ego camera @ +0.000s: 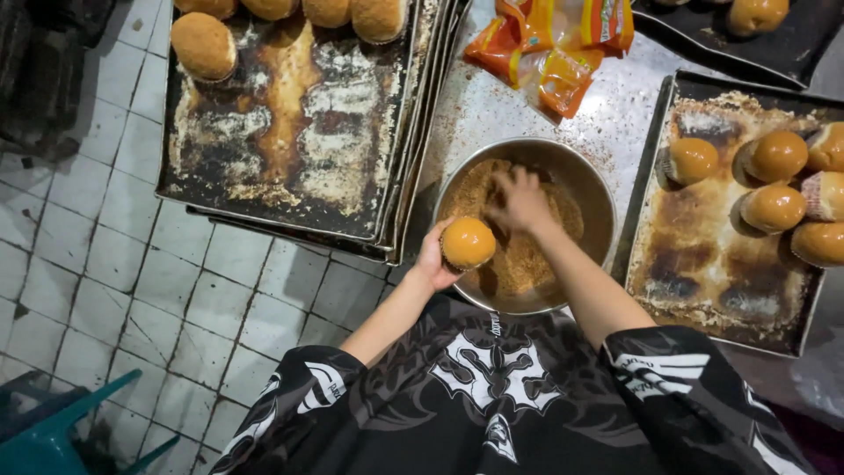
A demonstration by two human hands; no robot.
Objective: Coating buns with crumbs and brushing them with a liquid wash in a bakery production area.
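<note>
My left hand [432,259] cups a glazed bun [467,243]; right hand [519,200] spread in the crumb bowl [598,189]; coated buns [204,46] far left, several glazed buns [774,208] waiting right.

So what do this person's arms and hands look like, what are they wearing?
Both the left hand and right hand are bare: no gloves, and no rings or watch visible. The forearms are uncovered. Short, loose black sleeves with white graphic print end near the elbows, part of a black printed shirt.
</note>
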